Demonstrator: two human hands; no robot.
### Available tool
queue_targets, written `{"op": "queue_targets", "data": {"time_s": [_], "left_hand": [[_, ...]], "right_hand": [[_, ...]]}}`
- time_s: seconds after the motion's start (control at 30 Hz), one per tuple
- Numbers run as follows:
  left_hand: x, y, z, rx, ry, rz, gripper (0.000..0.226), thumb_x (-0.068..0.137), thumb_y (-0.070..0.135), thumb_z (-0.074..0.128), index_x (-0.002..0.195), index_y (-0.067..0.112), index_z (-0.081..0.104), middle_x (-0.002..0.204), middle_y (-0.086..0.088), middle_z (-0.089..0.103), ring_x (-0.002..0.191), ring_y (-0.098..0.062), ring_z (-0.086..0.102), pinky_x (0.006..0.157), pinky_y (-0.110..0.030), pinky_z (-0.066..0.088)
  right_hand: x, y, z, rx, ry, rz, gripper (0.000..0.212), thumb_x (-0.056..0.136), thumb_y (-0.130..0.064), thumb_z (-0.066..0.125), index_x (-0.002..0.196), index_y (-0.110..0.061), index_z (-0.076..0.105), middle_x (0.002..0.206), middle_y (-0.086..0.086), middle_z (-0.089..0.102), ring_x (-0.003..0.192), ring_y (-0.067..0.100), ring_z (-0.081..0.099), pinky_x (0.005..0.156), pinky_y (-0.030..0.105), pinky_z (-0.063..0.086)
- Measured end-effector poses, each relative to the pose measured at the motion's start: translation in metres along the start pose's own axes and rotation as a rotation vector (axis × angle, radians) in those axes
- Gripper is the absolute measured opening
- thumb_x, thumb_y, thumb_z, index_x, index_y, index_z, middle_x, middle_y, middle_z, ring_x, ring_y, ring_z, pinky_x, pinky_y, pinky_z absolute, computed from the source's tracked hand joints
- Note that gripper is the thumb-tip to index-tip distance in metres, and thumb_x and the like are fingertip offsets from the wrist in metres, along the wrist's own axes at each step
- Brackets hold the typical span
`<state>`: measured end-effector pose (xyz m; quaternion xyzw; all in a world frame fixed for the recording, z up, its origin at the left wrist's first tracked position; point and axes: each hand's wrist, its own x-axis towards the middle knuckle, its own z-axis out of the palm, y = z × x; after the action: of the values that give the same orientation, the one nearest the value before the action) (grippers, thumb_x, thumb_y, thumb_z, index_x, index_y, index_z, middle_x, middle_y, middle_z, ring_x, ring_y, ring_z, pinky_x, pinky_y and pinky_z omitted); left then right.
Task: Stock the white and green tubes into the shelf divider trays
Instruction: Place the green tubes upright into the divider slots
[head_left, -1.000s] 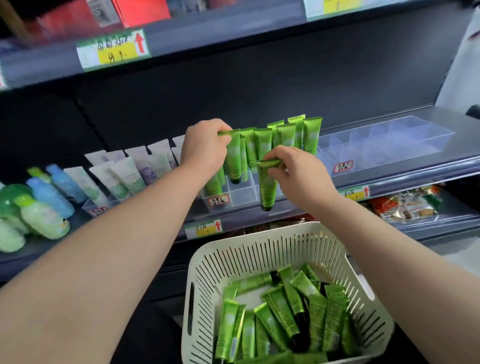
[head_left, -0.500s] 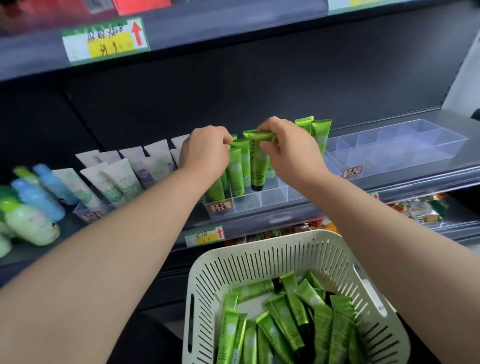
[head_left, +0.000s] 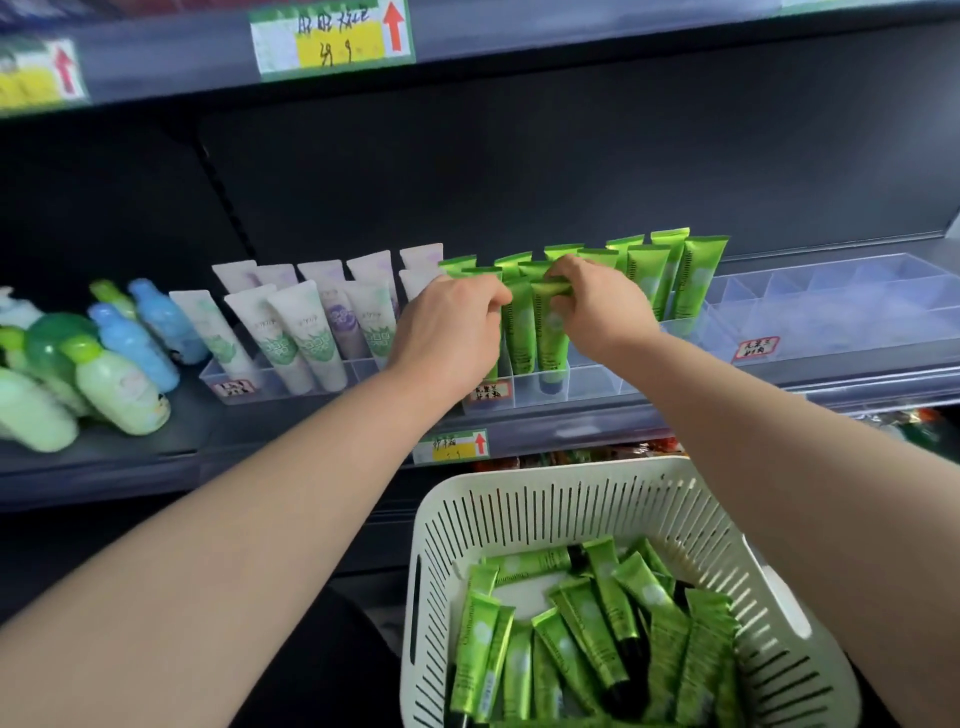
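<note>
A glossy green squeeze tube stands cap-down in the clear plastic divider tray, its crimp pinched by the right hand. The left hand grips the neighbouring tube. The tray's back rows look full, but the white slotted basket below holds plenty more. White tubes stand to its left, and nothing blocks the slot.

One white basket, three clear divider trays, about eleven white tubes, about twelve green tubes standing, two blue bottles.
</note>
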<state>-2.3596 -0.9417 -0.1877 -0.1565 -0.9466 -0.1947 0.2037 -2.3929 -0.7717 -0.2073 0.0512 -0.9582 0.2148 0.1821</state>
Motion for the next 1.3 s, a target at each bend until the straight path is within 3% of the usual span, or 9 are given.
{"op": "queue_targets", "data": {"time_s": [0.3,0.43,0.57,0.7,0.87,1.1,1.2,1.3], "left_hand": [[-0.005,-0.002,0.011,0.004,-0.051,-0.027,0.026,0.095,0.024,0.056,0.118,0.034,0.063,0.121,0.001,0.061,0.106,-0.022,0.06,0.089,-0.036,0.048],[-0.014,0.002,0.004,-0.013,-0.019,0.013,0.027,0.095,0.019,0.055,0.117,0.032,0.064,0.119,0.002,0.062,0.106,-0.019,0.059,0.088,-0.034,0.047],[-0.044,0.007,0.015,-0.075,-0.026,0.108,0.026,0.095,0.01,0.053,0.114,0.02,0.068,0.113,0.004,0.067,0.108,-0.017,0.056,0.089,-0.034,0.046],[-0.083,-0.002,0.058,-0.082,-0.176,0.104,0.027,0.092,0.009,0.054,0.111,0.019,0.069,0.111,0.002,0.069,0.108,-0.021,0.056,0.088,-0.039,0.048],[-0.133,-0.015,0.115,0.016,-0.514,-0.129,0.031,0.093,0.015,0.057,0.121,0.026,0.063,0.125,0.0,0.063,0.114,-0.022,0.058,0.095,-0.037,0.048],[-0.181,-0.035,0.167,-0.026,-0.834,-0.351,0.042,0.092,0.003,0.059,0.131,0.017,0.057,0.136,-0.004,0.056,0.122,-0.022,0.054,0.104,-0.037,0.044],[-0.19,-0.039,0.182,-0.051,-0.885,-0.404,0.04,0.093,0.005,0.057,0.133,0.015,0.056,0.134,-0.006,0.056,0.115,-0.023,0.056,0.098,-0.035,0.046],[-0.196,-0.039,0.194,0.002,-0.915,-0.379,0.036,0.092,0.003,0.055,0.126,0.015,0.059,0.108,-0.002,0.059,0.091,-0.019,0.057,0.086,-0.035,0.051]], "right_hand": [[-0.006,0.002,0.003,0.007,-0.001,-0.018,0.036,0.091,-0.013,0.052,0.127,-0.017,0.051,0.121,0.007,0.055,0.106,0.03,0.054,0.078,0.036,0.045],[-0.021,0.005,-0.005,-0.008,0.167,-0.085,0.036,0.091,-0.012,0.054,0.127,-0.014,0.05,0.119,0.011,0.052,0.109,0.03,0.05,0.079,0.037,0.043],[-0.068,0.015,0.003,-0.009,0.302,-0.23,0.026,0.086,-0.005,0.055,0.112,-0.009,0.058,0.104,0.013,0.056,0.097,0.033,0.054,0.072,0.038,0.044],[-0.124,0.036,0.031,-0.059,0.101,-0.266,0.023,0.083,-0.004,0.055,0.104,-0.011,0.061,0.097,0.01,0.058,0.09,0.034,0.057,0.069,0.043,0.049],[-0.177,0.055,0.068,-0.134,-0.262,-0.184,0.029,0.086,-0.008,0.051,0.108,-0.023,0.063,0.107,0.001,0.06,0.102,0.025,0.056,0.082,0.038,0.048],[-0.2,0.079,0.126,-0.198,-0.738,-0.053,0.035,0.09,-0.008,0.046,0.108,-0.034,0.06,0.112,-0.006,0.063,0.097,0.019,0.06,0.078,0.033,0.051],[-0.2,0.081,0.154,-0.219,-0.866,0.004,0.037,0.089,-0.007,0.046,0.106,-0.036,0.06,0.113,-0.003,0.063,0.094,0.02,0.059,0.072,0.031,0.048],[-0.201,0.079,0.174,-0.248,-0.894,0.016,0.033,0.089,-0.016,0.055,0.12,-0.029,0.057,0.127,0.002,0.056,0.118,0.024,0.049,0.09,0.035,0.043]]}}
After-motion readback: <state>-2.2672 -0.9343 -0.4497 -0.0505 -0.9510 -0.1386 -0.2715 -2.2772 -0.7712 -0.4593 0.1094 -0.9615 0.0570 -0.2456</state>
